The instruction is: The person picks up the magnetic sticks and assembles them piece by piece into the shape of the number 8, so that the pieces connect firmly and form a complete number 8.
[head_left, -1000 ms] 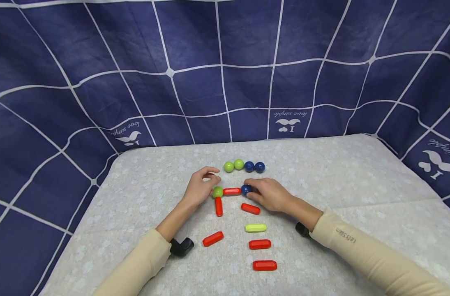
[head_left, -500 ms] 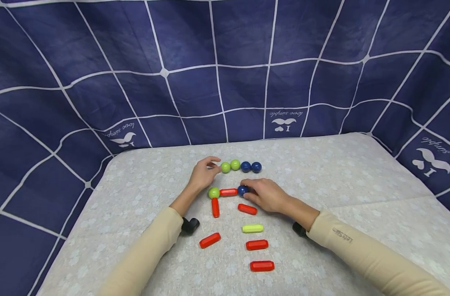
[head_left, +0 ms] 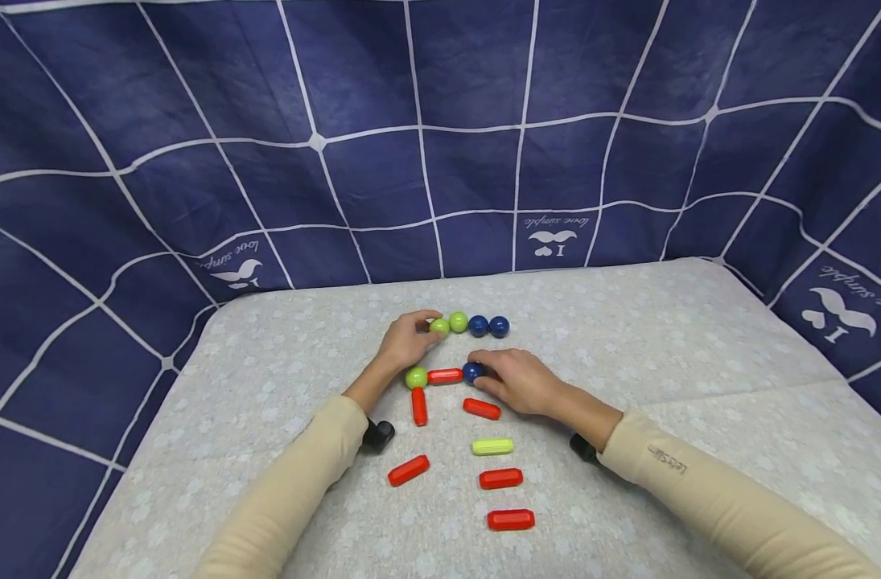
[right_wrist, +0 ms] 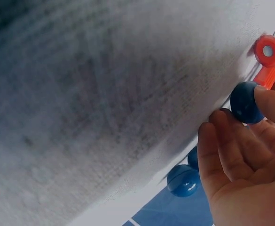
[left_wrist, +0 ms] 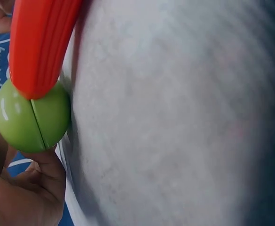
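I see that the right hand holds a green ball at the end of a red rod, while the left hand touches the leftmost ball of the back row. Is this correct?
One detail is wrong: the ball in the right hand is dark blue, not green, as the head view shows. The rest stands.

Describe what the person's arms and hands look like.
The person wears long beige fabric sleeves, the right sleeve bearing small dark lettering. A black rounded device shows beside each cuff. The left hand and right hand are gloveless.
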### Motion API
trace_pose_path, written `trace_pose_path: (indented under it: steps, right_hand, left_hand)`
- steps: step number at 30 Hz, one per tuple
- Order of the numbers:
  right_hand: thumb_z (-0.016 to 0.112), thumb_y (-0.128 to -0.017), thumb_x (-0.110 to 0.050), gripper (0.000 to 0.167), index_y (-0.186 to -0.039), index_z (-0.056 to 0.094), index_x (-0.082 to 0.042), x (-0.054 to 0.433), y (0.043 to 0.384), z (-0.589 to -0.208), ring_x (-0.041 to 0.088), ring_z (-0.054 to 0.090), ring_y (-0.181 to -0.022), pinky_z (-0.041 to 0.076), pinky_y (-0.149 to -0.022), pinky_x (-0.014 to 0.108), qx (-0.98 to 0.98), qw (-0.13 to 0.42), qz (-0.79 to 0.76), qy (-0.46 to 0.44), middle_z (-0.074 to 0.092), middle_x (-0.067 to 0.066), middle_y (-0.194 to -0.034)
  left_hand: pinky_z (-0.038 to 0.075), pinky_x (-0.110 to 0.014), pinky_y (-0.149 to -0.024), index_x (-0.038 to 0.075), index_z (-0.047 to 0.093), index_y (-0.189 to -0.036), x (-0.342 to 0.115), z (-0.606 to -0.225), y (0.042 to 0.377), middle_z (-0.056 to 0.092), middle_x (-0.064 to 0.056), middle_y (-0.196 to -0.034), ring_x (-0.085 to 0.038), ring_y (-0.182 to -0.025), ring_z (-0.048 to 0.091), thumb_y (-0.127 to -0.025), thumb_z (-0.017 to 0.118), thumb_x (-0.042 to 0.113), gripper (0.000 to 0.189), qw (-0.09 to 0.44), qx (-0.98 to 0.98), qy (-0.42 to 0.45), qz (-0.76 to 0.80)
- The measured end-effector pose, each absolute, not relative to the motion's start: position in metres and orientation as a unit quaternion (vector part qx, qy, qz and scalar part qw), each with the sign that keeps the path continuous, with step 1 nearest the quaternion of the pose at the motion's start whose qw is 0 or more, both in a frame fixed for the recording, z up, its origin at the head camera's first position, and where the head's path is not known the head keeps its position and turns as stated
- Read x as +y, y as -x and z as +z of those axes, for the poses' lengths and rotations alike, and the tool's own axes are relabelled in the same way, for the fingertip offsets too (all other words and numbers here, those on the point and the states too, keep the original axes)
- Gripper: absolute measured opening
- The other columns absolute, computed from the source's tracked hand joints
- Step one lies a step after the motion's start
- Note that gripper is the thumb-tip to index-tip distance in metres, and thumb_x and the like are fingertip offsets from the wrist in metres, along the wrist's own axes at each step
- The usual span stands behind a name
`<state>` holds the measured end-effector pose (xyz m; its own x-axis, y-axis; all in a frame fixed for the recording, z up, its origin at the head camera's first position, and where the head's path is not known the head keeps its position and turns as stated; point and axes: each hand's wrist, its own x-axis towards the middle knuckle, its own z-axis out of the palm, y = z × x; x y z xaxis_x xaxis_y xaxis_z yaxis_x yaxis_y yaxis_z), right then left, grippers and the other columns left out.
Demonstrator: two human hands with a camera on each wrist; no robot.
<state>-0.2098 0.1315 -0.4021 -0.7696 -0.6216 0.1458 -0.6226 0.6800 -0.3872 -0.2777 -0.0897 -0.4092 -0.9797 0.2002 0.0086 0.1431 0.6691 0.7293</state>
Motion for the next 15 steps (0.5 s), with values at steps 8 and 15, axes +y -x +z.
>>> trace_pose_path:
  steps: [8, 15]
  right_hand:
    - [0.068, -0.095, -0.018, 0.031, -0.124, 0.062, -0.007, 0.1313, 0.2095, -0.4011, 0.012, 0.057, -0.081, 0.049, -0.075, 0.035, -0.918, -0.002, 0.209, -0.337, 0.067, -0.001, -0.1]
    - [0.067, -0.095, -0.018, 0.032, -0.125, 0.062, -0.006, 0.1337, 0.2084, -0.4015, 0.017, 0.063, -0.092, 0.051, -0.082, 0.041, -0.917, 0.003, 0.21, -0.339, 0.068, 0.002, -0.107]
  left_hand:
    - [0.044, -0.045, -0.096, 0.011, 0.064, -0.128, -0.0908, -0.4078, 0.2751, 0.065, -0.016, -0.117, -0.031, -0.11, 0.058, -0.093, 0.07, 0.018, 0.037, 0.032, 0.91, -0.087, 0.403]
    - [0.046, -0.044, -0.092, 0.011, 0.066, -0.126, -0.0905, -0.4073, 0.2734, 0.067, -0.013, -0.111, -0.03, -0.105, 0.06, -0.093, 0.07, 0.019, 0.035, 0.016, 0.917, -0.093, 0.387]
